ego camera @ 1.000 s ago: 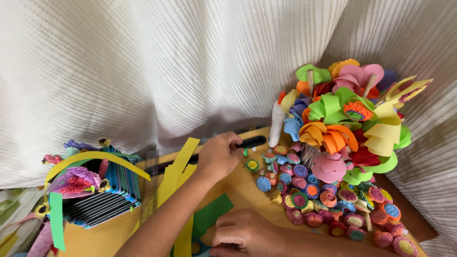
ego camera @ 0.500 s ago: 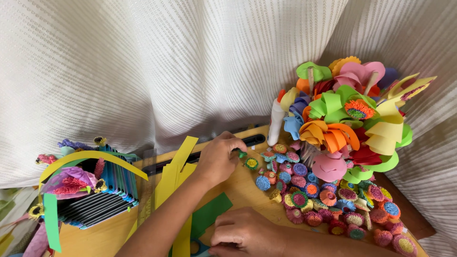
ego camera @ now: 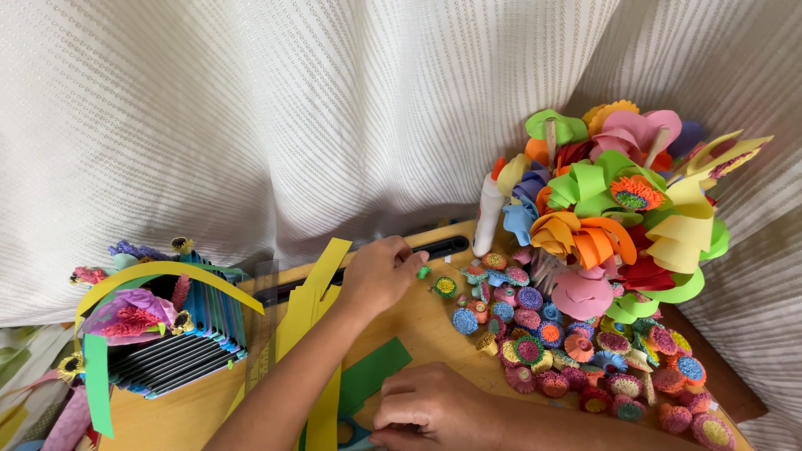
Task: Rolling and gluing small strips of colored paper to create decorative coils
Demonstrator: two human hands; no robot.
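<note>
Left hand pinching a small green paper coil at the far tabletop edge.
Head view: right hand pressed closed on the green paper strip (near side); a nudge could scatter the neighbouring paper rosettes, I judge.

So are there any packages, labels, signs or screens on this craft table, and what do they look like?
No signs or screens in view.
White glue bottle: the one container, upright at the table's back edge beside the paper flowers; slim, with an orange-red tip.
Clear ruler: flat, left of the yellow strips; fine markings.
</note>
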